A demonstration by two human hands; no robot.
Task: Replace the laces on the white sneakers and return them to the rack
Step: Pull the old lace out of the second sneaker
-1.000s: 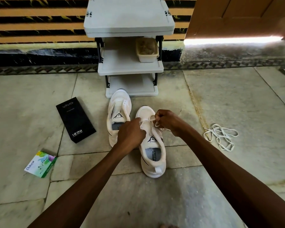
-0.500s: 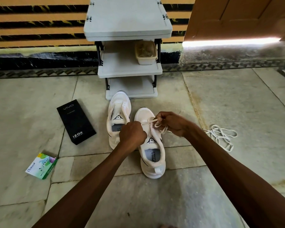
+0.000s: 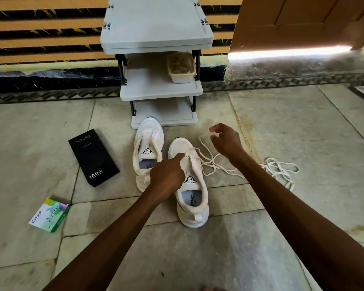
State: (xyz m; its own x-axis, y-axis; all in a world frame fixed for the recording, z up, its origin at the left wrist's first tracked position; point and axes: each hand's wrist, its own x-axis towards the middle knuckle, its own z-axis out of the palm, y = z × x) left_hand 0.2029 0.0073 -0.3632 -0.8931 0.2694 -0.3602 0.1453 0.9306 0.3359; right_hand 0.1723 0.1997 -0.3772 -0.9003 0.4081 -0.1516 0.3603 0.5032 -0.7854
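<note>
Head view: the stone floor (image 3: 303,127) carries all items. A grey three-shelf rack (image 3: 156,24) stands against the striped wall, with its bottom shelf at floor level. Both white sneakers are off the rack, on the floor in front of it, toes toward it. The far sneaker (image 3: 150,133) lies with its toe touching the bottom shelf edge and shows no lace. The near sneaker (image 3: 194,206) lies just beside it, to the right and closer to the camera.

A black box (image 3: 94,157) lies flat to the left of the sneakers. A green packet (image 3: 49,215) lies well apart from it, nearer the camera. A beige tub (image 3: 182,77) sits at the right end of the middle shelf.

The left hand (image 3: 166,175) rests over the near sneaker, index finger extended, its tip at the front eyelets. The other fingers are curled under; whether they grasp anything cannot be determined.

The right hand (image 3: 225,139) is raised to the right of the near sneaker's toe, fingers pinching a white lace (image 3: 208,164). This lace runs from the front eyelets and loops across the floor.

A spare lace (image 3: 282,169) lies bundled on the floor beyond the right forearm.
</note>
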